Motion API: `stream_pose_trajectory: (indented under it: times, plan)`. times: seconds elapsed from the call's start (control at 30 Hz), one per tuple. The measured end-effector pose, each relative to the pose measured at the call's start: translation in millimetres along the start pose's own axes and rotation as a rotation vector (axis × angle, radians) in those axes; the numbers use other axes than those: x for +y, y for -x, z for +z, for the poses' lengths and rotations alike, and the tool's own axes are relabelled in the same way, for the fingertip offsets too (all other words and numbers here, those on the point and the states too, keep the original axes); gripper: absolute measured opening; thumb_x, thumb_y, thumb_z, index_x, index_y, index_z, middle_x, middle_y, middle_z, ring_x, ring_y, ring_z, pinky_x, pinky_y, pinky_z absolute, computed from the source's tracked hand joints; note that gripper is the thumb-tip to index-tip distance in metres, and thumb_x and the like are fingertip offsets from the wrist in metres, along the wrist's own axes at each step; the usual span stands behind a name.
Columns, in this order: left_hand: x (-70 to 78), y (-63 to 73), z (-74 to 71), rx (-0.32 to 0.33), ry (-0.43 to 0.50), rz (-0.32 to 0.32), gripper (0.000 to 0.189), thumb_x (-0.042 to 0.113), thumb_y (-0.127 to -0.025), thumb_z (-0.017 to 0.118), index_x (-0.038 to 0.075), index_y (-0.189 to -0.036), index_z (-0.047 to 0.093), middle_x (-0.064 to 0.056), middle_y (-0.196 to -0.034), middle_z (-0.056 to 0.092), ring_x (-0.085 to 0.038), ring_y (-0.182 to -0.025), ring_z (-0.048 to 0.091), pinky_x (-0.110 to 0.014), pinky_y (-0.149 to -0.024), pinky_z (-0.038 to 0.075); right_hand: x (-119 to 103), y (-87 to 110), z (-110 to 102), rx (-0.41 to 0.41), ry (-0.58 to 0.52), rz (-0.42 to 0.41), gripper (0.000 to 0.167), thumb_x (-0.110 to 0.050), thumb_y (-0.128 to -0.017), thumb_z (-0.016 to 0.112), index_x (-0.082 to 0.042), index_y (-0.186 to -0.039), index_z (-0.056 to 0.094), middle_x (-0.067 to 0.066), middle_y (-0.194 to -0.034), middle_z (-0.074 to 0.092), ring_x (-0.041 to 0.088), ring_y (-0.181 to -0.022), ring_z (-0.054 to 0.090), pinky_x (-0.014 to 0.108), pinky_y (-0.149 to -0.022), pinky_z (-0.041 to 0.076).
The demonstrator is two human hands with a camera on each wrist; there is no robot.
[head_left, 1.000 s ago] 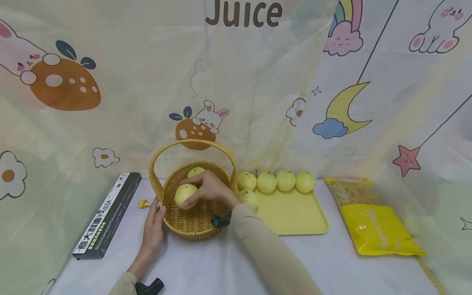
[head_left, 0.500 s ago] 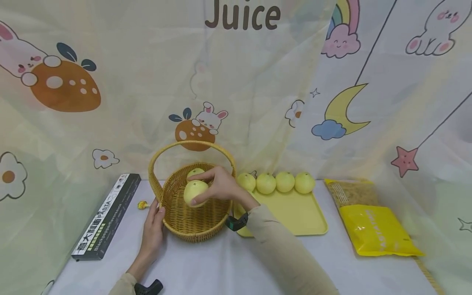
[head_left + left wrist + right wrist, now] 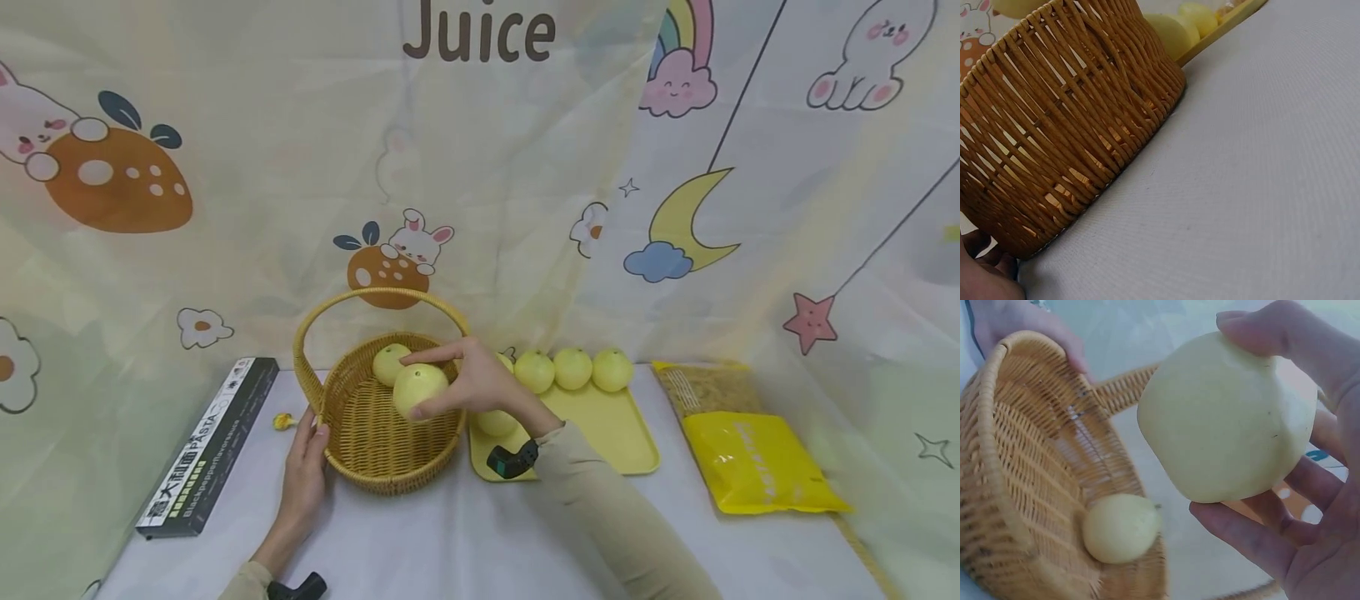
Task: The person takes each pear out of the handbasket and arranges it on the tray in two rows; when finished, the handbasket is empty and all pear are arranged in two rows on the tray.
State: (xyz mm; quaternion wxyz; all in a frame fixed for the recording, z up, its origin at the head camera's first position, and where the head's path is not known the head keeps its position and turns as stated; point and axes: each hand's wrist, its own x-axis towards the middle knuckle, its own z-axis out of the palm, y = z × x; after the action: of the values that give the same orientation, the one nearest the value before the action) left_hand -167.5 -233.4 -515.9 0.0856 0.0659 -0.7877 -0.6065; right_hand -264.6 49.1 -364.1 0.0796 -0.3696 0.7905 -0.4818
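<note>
My right hand holds a pale yellow pear between thumb and fingers, above the right part of a wicker basket. In the right wrist view, the held pear hangs apart from the basket wall. Inside the basket, another pear lies at the back. My left hand grips the basket's left side near the foot of its handle. Low in the left wrist view, the left hand's fingers touch the wicker. Several pears sit on a yellow tray to the right.
A black pasta box lies at the left, with a small yellow flower-like piece beside the basket. To the right of the tray is a yellow pasta bag. A printed curtain hangs behind the white table.
The right hand has carried its pear rightward over the basket, uncovering more of the pear at the back. The left hand has stayed at the basket's side. The head view has shifted slightly.
</note>
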Motion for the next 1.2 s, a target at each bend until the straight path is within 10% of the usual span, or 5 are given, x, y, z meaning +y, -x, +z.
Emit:
stream_pose_trajectory:
  times: [0.2,0.47,0.83,1.2]
  plan:
    - [-1.0,-0.7,-1.0,-0.006,0.011,0.018,0.06,0.048,-0.116,0.026,0.039,-0.171,0.004,-0.013,-0.177,0.02,-0.038,-0.159,0.031,0.002,-0.104,0.031,-3.8,14.4,-19.8,0.008,-0.027,-0.02,0.06,-0.029,-0.069,0.099,-0.032,-0.126,0.08,-0.003,-0.132,0.076,0.019,-0.106,0.066,0.034,-0.074,0.065]
    - [1.2,-2.0,0.0,-0.003,0.027,0.03,0.061,0.047,-0.116,0.027,0.036,-0.172,0.005,-0.013,-0.177,0.021,-0.038,-0.159,0.031,0.003,-0.103,0.031,7.0,39.6,-47.7,0.094,-0.077,0.0,0.061,-0.018,-0.07,0.099,-0.021,-0.128,0.08,-0.003,-0.132,0.076,0.019,-0.114,0.067,0.045,-0.08,0.067]
    - [-0.5,-1.3,-1.9,0.002,0.009,0.008,0.061,0.049,-0.116,0.027,0.038,-0.172,0.004,-0.009,-0.178,0.018,-0.037,-0.16,0.028,0.003,-0.103,0.03,49.3,81.1,-79.8,0.224,-0.069,0.089,0.066,-0.017,-0.074,0.099,-0.017,-0.136,0.075,0.006,-0.139,0.072,0.016,-0.091,0.072,0.029,-0.065,0.062]
    - [-1.9,-0.3,-0.9,-0.004,0.014,0.019,0.06,0.048,-0.116,0.026,0.038,-0.172,0.005,-0.014,-0.176,0.023,-0.038,-0.159,0.031,0.003,-0.102,0.031,96.4,109.8,-77.2,0.338,-0.018,0.207,0.066,-0.026,-0.072,0.101,-0.018,-0.132,0.077,0.007,-0.144,0.069,0.031,-0.137,0.061,0.035,-0.085,0.064]
